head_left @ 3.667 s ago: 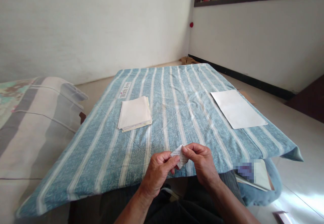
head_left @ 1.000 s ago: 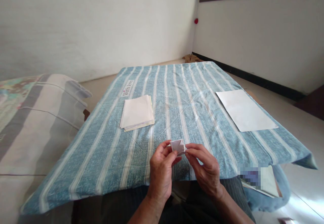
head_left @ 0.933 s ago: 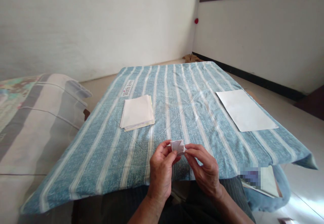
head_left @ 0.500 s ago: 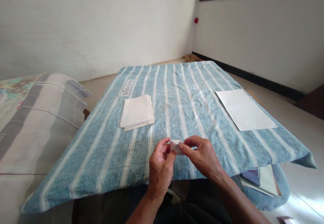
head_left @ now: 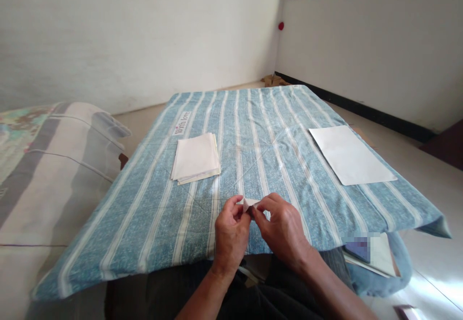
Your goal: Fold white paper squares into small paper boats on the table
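Observation:
A small folded piece of white paper (head_left: 249,203) is held between both hands, just above the near edge of the striped tablecloth. My left hand (head_left: 231,226) pinches its left side between thumb and fingers. From the right, my right hand (head_left: 282,221) grips it with thumb and forefinger, close to the left thumb. One part of the paper stands up in a pointed flap, and its lower face is in shadow. Fingers cover much of it, so its full shape cannot be made out.
A stack of paper sheets (head_left: 197,157) lies left of centre on the blue striped tablecloth (head_left: 152,204). One large white sheet (head_left: 350,156) rests at the right. Below the right edge, a phone (head_left: 358,248) sits on papers on a blue stool (head_left: 383,284). A covered sofa (head_left: 68,166) stands left.
My right hand has moved slightly left and turned, bringing its fingertips nearer the left thumb. The paper's front face has tilted and darkened. My left hand has barely moved.

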A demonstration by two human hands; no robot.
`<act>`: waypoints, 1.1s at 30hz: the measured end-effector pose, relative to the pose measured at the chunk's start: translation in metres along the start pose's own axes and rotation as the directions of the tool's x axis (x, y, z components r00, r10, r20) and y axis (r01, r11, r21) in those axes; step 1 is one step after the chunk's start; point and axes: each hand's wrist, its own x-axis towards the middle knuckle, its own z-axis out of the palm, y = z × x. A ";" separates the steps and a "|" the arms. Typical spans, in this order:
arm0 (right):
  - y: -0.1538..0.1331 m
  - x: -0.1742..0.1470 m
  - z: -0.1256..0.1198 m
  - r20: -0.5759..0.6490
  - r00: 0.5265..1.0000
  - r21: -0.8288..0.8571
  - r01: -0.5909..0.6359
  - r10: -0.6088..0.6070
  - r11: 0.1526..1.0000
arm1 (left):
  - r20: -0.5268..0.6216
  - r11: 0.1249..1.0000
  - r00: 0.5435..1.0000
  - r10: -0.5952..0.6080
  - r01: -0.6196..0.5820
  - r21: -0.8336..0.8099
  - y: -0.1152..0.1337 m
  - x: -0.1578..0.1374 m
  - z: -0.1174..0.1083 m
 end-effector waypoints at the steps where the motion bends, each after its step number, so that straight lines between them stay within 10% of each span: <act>1: 0.000 -0.001 0.002 -0.008 1.000 -0.016 0.009 -0.009 1.000 | -0.015 1.000 1.000 0.009 -0.009 0.028 0.001 0.001 0.000; 22: 0.017 0.011 -0.014 0.096 0.991 -0.014 -0.095 0.095 0.995 | 0.231 0.983 0.956 -0.183 0.174 0.059 0.018 0.011 -0.008; 26: 0.018 0.024 -0.025 0.241 0.971 -0.110 0.037 -0.009 0.993 | 0.253 0.991 0.967 0.012 -0.046 0.129 0.018 0.016 -0.014; 33: 0.015 0.036 -0.027 0.380 0.917 -0.298 0.245 -0.120 0.923 | 0.463 0.917 0.861 0.210 -0.338 0.212 0.018 0.026 -0.017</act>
